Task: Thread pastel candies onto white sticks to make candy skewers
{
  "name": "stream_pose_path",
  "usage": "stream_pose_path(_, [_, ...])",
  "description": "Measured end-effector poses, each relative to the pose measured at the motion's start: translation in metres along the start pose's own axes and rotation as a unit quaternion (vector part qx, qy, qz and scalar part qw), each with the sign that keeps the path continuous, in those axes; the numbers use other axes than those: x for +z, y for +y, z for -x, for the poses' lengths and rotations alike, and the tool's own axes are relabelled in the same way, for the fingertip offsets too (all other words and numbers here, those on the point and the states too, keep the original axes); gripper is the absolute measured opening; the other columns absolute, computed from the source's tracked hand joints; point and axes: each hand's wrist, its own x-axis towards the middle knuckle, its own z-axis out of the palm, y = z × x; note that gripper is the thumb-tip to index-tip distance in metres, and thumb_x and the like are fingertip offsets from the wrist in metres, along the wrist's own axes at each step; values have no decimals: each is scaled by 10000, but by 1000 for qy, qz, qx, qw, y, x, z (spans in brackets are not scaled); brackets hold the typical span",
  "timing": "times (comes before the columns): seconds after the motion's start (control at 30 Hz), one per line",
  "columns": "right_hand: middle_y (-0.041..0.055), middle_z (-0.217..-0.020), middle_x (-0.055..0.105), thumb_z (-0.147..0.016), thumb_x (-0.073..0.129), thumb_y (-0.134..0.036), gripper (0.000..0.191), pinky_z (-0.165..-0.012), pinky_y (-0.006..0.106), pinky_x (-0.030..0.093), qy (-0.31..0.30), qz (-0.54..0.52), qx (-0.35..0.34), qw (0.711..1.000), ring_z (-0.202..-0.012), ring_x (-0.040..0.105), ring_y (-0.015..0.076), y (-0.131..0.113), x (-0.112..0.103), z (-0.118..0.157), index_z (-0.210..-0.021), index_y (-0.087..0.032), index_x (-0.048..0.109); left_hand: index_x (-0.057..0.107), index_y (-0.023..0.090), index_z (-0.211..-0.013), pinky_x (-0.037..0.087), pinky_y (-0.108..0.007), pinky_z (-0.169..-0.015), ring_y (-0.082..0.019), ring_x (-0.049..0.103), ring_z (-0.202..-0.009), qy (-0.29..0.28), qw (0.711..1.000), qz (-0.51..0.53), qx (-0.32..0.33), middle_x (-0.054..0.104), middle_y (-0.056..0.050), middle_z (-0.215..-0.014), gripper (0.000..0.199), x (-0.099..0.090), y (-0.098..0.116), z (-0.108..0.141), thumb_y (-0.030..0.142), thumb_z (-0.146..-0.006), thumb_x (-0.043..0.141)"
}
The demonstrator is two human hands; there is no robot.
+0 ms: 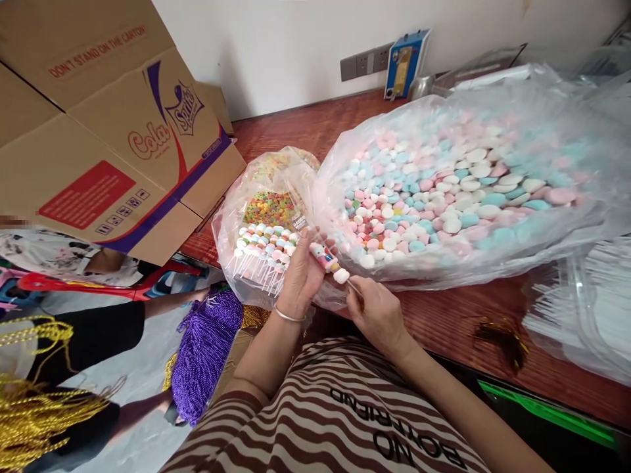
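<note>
Head view: step in hand judged to be fitting soft pieces onto a stick, one assembly at the hands. The left hand (302, 272) has its fingers closed around a printed, pink-and-blue piece (323, 256); a small yellowish bit and a white piece (340, 276) follow in line toward the right hand. The right hand (378, 312) pinches a thin stick (354, 286) between thumb and forefinger, near the white piece; how far the stick runs inside the pieces cannot be told. The assembly is held between the hands, above the near edge of the table (444, 315), in front of a large clear bag (458, 266) of pastel pieces (458, 190). Left of it, a smaller clear bag (227, 263) holds small coloured rings (269, 209); a row of loaded sticks (271, 248) lies at its near side, pale ends toward the person. Next move, as judged: it calls for a steady left grip that does not squash the soft pieces, and a straight push from the right fingers along the line of the pieces. Possible fault: an angled push could split a piece or let the stick break through its side.
</note>
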Motion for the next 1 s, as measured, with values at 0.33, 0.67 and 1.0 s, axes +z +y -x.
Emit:
stream_pose_path(0.33, [14, -607, 614, -1026, 506, -235, 198, -544, 314, 314, -66, -143, 82, 984, -528, 492, 140, 0, -20, 5, -947, -160, 671, 631, 174, -813, 431, -169, -521, -32, 398, -441, -6, 998, 53, 16, 423, 88, -574, 182, 0, 5, -8, 270, -966, 657])
stream_pose_path(0.67, [-81, -507, 432, -980, 547, -439, 276, -438, 248, 261, -136, -519, 361, 763, -405, 332, 90, -17, -13, -5, -835, -207, 579, 558, 171, -772, 393, -139, -467, -14, 392, -425, -45, 996, 71, -17, 411, 97, -585, 273, 12, -4, 5, 329, -918, 727])
stream_pose_path(1.0, [21, -719, 674, -1031, 476, -168, 157, -622, 298, 386, -33, -87, 47, 995, -608, 574, 148, 2, -11, -1, -1004, -158, 631, 658, 178, -971, 548, -267, -724, -124, 660, -714, -34, 999, 0, 27, 668, -7, -843, 271, 9, -6, 6, 448, -966, 629])
